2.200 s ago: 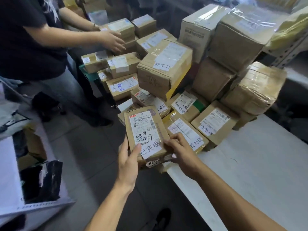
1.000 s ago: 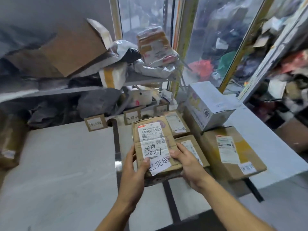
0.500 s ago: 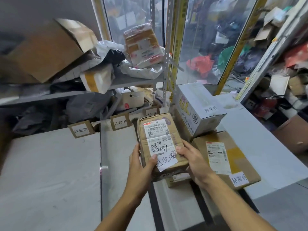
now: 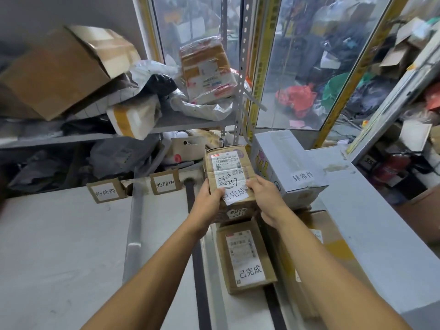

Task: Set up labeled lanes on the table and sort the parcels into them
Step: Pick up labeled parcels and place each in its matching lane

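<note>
Table (image 4: 59, 246): white top split into lanes by strips running away from the person; a grey strip (image 4: 134, 225) on the left, a dark strip (image 4: 198, 270) in the middle, another dark strip (image 4: 273, 303) to the right.
Lane cards: two cardboard cards stand at the far edge, 待处理 card (image 4: 105, 191) on the left lane, 处理中 card (image 4: 164, 183) on the next lane.
Third lane: a flat parcel (image 4: 246, 257) lies here with a 已完成 label, between the two dark strips.
Right lane: a white box (image 4: 288, 167) marked 异常件 sits on a large brown box (image 4: 333, 239), which the right forearm partly hides.
Held parcel (image 4: 227, 173): brown carton with a shipping label, handwritten numbers and a 已完成 label; it is at the far end of the third lane, beyond the flat parcel and just beside the white box. Whether it touches the table I cannot tell.
Left hand (image 4: 209, 201): grips the held parcel's near left corner, thumb on top, fingers underneath.
Right hand (image 4: 266, 196): grips the near right edge, fingers curled over the top.
Arms: both stretched well forward, forearms bare.
Shelf (image 4: 185, 121): behind the table, heaped with cartons and bags.
</note>
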Motion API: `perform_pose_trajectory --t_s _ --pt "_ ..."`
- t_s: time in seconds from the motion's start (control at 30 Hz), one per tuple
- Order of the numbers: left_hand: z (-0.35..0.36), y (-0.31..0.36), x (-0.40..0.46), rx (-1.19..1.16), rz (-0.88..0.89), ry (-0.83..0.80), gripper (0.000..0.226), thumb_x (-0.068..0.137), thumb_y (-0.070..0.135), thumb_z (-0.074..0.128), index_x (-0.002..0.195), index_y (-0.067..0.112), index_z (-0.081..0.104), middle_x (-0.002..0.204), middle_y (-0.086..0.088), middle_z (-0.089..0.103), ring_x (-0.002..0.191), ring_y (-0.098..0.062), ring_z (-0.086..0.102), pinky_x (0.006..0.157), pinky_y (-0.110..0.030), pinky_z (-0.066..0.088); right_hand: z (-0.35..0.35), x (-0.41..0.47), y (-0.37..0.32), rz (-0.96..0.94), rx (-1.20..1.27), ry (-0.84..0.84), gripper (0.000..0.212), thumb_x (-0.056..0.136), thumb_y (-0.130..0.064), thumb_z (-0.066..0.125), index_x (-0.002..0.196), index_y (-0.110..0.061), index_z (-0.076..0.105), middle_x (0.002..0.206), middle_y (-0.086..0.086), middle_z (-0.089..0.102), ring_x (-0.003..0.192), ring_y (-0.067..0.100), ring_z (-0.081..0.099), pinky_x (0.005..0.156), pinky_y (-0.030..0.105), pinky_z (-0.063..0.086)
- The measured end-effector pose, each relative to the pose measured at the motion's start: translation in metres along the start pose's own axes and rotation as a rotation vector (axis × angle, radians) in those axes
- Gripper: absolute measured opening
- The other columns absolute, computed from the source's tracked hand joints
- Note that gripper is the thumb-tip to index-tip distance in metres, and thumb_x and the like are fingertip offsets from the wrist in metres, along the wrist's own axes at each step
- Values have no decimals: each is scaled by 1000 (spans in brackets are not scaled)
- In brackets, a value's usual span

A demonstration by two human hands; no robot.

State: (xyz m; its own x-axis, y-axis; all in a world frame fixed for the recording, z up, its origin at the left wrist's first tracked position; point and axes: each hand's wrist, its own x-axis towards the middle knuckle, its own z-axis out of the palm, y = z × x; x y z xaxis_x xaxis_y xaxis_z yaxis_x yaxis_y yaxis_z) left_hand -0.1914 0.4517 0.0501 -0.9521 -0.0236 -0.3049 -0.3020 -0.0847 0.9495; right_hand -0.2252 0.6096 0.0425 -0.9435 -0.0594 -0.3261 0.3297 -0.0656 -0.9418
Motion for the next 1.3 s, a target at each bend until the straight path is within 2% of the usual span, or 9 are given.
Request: perform_pose_trajectory --t_s 0.17,0.27,0.37,0.6,0.73,0.9,1.0,1.13,1.3 --pt "8 -8 14 -19 -110 37 32 101 15 43 129 30 44 113 5 69 87 -9 73 61 -28 58 -4 26 16 18 -156 22 26 98 -17 49 109 -26 71 101 2 77 93 22 74 83 46 61" --pt "10 -24 10 65 -145 57 37 101 13 45 134 27 39 109 9 68 93 -12 71 76 -38 61 -5 26 30 33 -248 4 29 98 -17 50 103 -39 68 97 -10 77 86 10 74 74 34 62" --pt "9 -32 8 99 -106 75 41 103 15 46 141 26 38 124 3 65 108 -15 66 96 -45 54 -6 26 36 7 -304 5 30 97 -21 50 107 -47 62 95 -19 75 85 2 72 67 22 58" --pt "15 -24 20 156 -77 55 43 103 19 47 144 23 36 133 0 61 116 -18 62 99 -48 51 -8 31 31 -1 -322 49 33 100 -18 49 120 -42 58 103 -15 73 91 4 71 70 24 59" --pt "15 -25 21 188 -69 88 40 101 18 49 140 23 39 131 1 62 113 -17 63 97 -46 53 -9 28 26 -2 -434 50 33 100 -23 49 129 -37 56 106 -19 68 91 -2 66 63 13 52" --pt "9 -24 19 268 6 118 38 99 20 55 127 40 39 125 9 64 100 -4 65 82 -28 57 -5 20 18 -42 -606 99 52 100 -31 52 150 -24 40 138 -3 59 116 15 61 96 40 54" --pt "4 -20 15 284 25 124 43 99 21 55 134 38 37 133 5 61 109 -11 64 93 -38 55 -1 12 15 -77 -699 157 60 101 -33 52 155 -21 29 150 2 48 135 22 47 111 42 42" --pt "-9 -13 8 356 40 157 68 100 29 54 156 21 17 157 0 36 142 -18 36 113 -38 35 12 -9 10 -290 -771 231 53 101 -25 53 151 -16 38 147 3 51 136 21 45 106 27 35" --pt "-45 -3 -12 400 156 206 57 100 30 54 151 24 31 150 -3 44 134 -17 44 108 -38 42 51 -36 -5 -411 -731 147 50 100 -27 54 148 -18 44 144 1 54 130 15 51 108 31 41"
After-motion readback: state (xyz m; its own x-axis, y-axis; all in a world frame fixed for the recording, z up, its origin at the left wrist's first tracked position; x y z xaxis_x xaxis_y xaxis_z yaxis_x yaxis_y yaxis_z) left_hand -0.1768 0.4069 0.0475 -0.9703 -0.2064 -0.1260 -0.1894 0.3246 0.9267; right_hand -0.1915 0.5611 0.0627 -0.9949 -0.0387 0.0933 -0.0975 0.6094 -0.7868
